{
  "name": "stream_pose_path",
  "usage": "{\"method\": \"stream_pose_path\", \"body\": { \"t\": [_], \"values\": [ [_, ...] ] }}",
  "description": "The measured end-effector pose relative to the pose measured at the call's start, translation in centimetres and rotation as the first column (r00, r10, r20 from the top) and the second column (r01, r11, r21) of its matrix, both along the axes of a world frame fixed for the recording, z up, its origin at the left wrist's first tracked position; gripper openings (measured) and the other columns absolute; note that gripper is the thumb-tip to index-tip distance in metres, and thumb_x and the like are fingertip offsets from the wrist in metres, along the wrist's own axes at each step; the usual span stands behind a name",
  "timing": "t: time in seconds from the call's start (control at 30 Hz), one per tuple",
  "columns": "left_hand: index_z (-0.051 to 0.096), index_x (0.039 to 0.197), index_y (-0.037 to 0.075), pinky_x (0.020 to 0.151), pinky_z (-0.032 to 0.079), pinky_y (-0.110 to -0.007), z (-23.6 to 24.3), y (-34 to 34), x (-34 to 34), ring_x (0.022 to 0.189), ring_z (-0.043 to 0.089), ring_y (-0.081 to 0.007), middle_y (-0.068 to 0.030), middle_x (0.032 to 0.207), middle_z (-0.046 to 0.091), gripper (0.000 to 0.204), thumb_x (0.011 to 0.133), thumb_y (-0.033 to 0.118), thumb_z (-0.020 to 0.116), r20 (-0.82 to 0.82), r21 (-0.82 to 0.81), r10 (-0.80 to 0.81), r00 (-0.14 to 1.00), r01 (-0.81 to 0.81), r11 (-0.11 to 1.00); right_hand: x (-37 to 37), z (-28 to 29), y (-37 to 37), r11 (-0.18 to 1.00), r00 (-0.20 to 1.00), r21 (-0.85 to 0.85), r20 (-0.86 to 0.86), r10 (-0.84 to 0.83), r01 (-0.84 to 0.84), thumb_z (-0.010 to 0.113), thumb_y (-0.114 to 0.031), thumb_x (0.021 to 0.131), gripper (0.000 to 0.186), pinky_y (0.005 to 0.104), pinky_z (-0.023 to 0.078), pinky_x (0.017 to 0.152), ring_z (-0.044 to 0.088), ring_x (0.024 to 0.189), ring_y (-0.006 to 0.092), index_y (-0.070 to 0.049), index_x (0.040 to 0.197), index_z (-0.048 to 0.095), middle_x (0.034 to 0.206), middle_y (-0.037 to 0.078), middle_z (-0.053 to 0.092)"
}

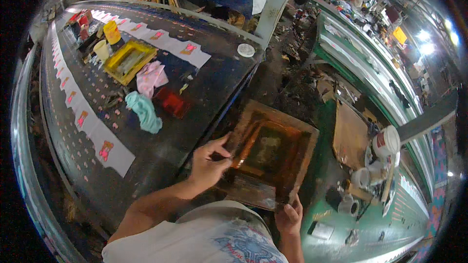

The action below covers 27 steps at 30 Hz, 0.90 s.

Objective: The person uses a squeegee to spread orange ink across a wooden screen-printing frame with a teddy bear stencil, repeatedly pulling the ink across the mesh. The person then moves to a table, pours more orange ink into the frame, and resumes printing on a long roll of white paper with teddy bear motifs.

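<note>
My left hand grips the left edge of a wooden screen-printing frame with an orange-brown coated mesh and a faint pale design. My right hand holds its lower right corner. The frame is tilted in front of my body, between a long dark printing table and a green table. On the dark table lie a turquoise cloth, a pink cloth, a blurred red squarish item and a yellow screen frame. White fabric strips with printed pink bears run along it.
A grey post stands beyond the dark table's corner. At right are white buckets, a tape roll and a brown board. Green racks and a littered floor lie behind. Yellow and cream containers sit on the dark table.
</note>
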<state>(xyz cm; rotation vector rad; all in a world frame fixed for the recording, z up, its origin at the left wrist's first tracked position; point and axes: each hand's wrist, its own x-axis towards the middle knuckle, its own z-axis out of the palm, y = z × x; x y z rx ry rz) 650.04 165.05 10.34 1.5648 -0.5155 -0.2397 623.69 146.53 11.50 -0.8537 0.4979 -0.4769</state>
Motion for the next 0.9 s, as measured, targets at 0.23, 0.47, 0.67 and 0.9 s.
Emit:
{"method": "stream_pose_path", "body": {
  "t": [0.23, 0.47, 0.67, 0.9],
  "values": [
    [0.075, 0.098, 0.001, 0.116, 0.051, -0.036, 0.9, -23.7, 11.5, 0.145, 0.065, -0.0263, -0.0266, 0.159, 0.065, 0.010, 0.090, -0.003, 0.080, 0.004, -0.173, -0.254, 0.967, 0.251, 0.953, 9.0, -2.3, -19.6, 0.962, 0.961, -0.016, 0.040, -0.273, 0.273, 0.087, -0.027, 0.085, 0.076, 0.0472, 0.066, 0.088, 0.073, 0.114, 0.0299, -0.001, 0.149, 0.058, 0.133, 0.011, 0.071],
    [0.076, 0.108, 0.002, 0.103, 0.058, -0.033, 5.3, -39.9, 25.2, 0.125, 0.075, -0.0202, -0.0170, 0.135, 0.079, 0.010, 0.100, -0.003, 0.079, 0.136, -0.396, -0.098, 0.986, 0.145, 0.907, 16.8, -6.1, -42.6, 0.955, 0.940, 0.024, 0.175, -0.294, 0.295, 0.077, -0.026, 0.099, 0.057, 0.0466, 0.061, 0.099, 0.071, 0.124, 0.0348, 0.001, 0.147, 0.062, 0.131, 0.017, 0.074],
    [0.074, 0.105, 0.003, 0.092, 0.059, -0.033, 4.8, -44.8, 39.7, 0.102, 0.077, -0.0149, -0.0078, 0.105, 0.083, 0.008, 0.102, 0.003, 0.081, 0.239, -0.293, 0.430, 0.871, -0.357, 0.887, 33.8, 0.2, -59.6, 0.874, 0.865, -0.114, 0.252, -0.435, 0.472, 0.077, -0.034, 0.105, 0.062, 0.0478, 0.060, 0.106, 0.070, 0.128, 0.0373, 0.004, 0.150, 0.060, 0.149, 0.021, 0.068],
    [0.077, 0.128, 0.006, 0.106, 0.054, -0.036, 5.4, -52.6, 58.2, 0.114, 0.072, -0.0145, -0.0070, 0.124, 0.080, 0.023, 0.112, 0.023, 0.075, 0.072, -0.567, 0.662, 0.746, -0.515, 0.643, 58.2, 10.1, -78.0, 0.963, 0.897, -0.197, 0.434, -0.083, 0.185, 0.069, -0.030, 0.111, 0.066, 0.0439, 0.058, 0.111, 0.066, 0.136, 0.0360, 0.009, 0.161, 0.049, 0.158, 0.027, 0.061]
  ]
}}
